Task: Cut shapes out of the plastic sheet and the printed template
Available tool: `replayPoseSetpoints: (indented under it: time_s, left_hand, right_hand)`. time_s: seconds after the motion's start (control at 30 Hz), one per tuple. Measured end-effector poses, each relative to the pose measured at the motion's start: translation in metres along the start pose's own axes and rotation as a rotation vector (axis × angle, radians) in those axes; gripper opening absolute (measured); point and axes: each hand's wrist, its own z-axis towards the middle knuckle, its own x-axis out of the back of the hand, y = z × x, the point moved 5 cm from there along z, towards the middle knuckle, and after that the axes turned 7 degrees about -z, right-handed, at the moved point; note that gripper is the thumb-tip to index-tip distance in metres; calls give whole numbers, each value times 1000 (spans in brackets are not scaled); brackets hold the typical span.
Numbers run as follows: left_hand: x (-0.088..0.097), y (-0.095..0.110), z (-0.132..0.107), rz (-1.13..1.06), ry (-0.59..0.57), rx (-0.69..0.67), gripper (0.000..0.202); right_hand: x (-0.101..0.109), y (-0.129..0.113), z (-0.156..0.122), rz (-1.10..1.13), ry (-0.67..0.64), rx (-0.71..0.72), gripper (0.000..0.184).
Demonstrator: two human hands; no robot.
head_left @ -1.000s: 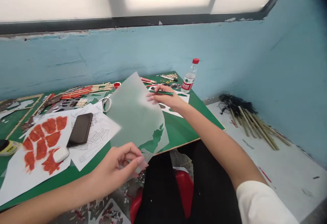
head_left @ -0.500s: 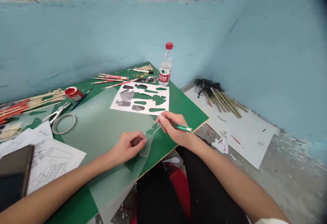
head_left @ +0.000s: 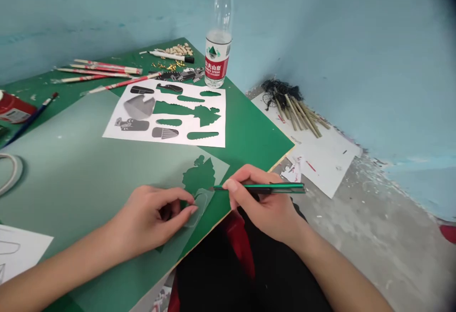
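Note:
A translucent plastic sheet (head_left: 92, 160) lies over the green tabletop, with a jagged cut-out near its right corner showing green through it. My left hand (head_left: 156, 214) rests on the sheet, thumb and forefinger closed at a small clear piece with a rounded outline (head_left: 201, 207). Whether that piece is loose or part of the sheet I cannot tell. In my right hand (head_left: 263, 203) is a slim green pen-like tool (head_left: 281, 188), held almost level. Its thin tip points left, close to the sheet's edge just below the cut-out.
A white printed sheet (head_left: 171, 139) with several cut-out holes lies behind my hands. Beyond it stand a water bottle (head_left: 216, 60) and several red-wrapped sticks (head_left: 107, 68). A red paint jar (head_left: 16, 108), brush (head_left: 30, 119) and tape roll (head_left: 16, 174) are left. Bamboo sticks (head_left: 302, 117) lie on the floor.
The view has moved closer and turned, so the bottle and printed sheet look larger. My right hand has lowered, the green tool's tip now at the sheet's edge. My left hand keeps its pinch.

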Motion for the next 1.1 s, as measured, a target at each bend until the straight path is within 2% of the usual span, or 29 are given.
replayPoseSetpoints:
  time_s: [0.1, 0.2, 0.33, 0.53, 0.7, 0.83, 1.0, 1.1]
  left_hand:
    - [-2, 7, 8, 121, -83, 0, 15]
    - [-4, 11, 21, 137, -164, -11, 16]
    - [-11, 10, 39, 115, -247, 43, 18]
    - [-20, 4, 55, 1, -243, 106, 21]
    - [-22, 0, 51, -169, -261, 126, 29]
    - [-22, -1, 45, -245, -233, 94, 21]
    - [-20, 6, 42, -176, -183, -40, 12]
    - [-18, 8, 42, -152, -167, -64, 12]
  right_hand:
    - [7, 4, -5, -63, 70, 37, 34]
    - [14, 8, -16, -80, 102, 87, 39]
    - [15, 11, -29, -50, 74, 73, 38]
    - [13, 15, -30, 8, 69, -63, 41]
    - [25, 26, -37, -50, 214, -35, 62]
    - [22, 30, -38, -38, 167, -60, 72]
    - [20, 13, -27, -230, 64, 203, 50]
    - [23, 14, -22, -310, 24, 290, 36]
